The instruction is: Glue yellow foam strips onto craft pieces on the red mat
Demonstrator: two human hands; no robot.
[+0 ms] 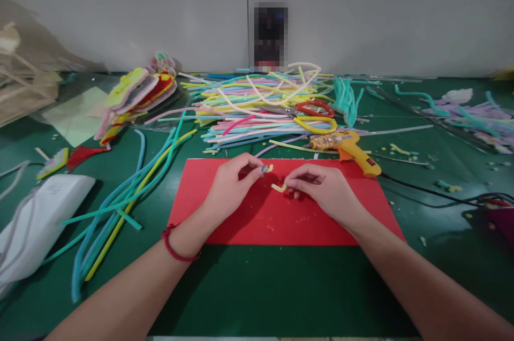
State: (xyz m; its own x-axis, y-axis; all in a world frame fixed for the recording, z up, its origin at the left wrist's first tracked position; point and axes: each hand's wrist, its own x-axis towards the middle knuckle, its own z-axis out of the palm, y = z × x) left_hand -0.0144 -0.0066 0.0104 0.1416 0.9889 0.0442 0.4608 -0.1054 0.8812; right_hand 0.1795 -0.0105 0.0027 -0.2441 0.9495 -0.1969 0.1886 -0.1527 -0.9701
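Observation:
Both my hands rest on a red mat (241,223) on the green table. My left hand (233,186), with a red cord round its wrist, is closed in a pinch on a tiny yellow piece (269,168) at its fingertips. My right hand (321,188) is closed on a short bent yellow strip (278,188) that sticks out to the left of its fingers. The two pieces lie a few centimetres apart. A yellow glue gun (349,149) lies just beyond the mat's far right corner, its black cord running to the right.
A large heap of coloured pipe cleaners (257,105) with red and yellow scissors (315,116) lies behind the mat. Long blue, teal and yellow strands (116,207) trail at the left beside a white bag (40,218). Stacked coloured felt shapes (136,92) sit far left; purple and teal scraps (474,116) far right.

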